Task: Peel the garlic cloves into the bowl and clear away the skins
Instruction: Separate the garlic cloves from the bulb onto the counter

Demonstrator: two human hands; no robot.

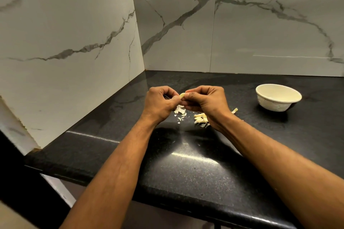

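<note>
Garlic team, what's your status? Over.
Left hand and right hand pinching one garlic clove. Skins on counter. Bowl right, path clear.

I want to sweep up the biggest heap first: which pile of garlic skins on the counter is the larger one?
The yellowish pile of skins under the right hand; it is thicker than the scattered white flakes below the left hand.
</note>
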